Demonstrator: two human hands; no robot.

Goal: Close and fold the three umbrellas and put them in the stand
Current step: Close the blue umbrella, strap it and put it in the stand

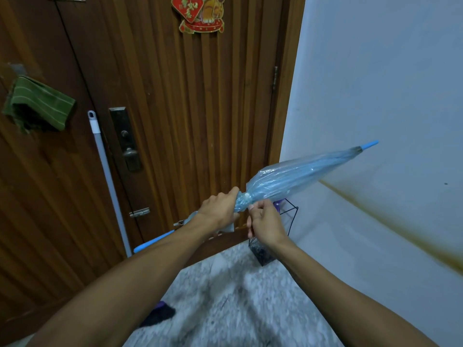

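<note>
Best to keep the left hand point(220, 209) clamped round the gathered folds of the blue umbrella point(298, 176) mid-frame, pinch the strap snug with the right hand point(265, 225), snap it, then drop into the stand point(288, 216) just below.

A: Any legible text in view?
B: One item. Red diamond decoration point(191, 7) on the wooden door point(175, 108), gold Chinese characters, cut by the top edge; too blurred to read for certain.
A: Labels, brands or numbers elsewhere?
B: None legible. Lock plate point(125, 139) shows no readable marking.
</note>
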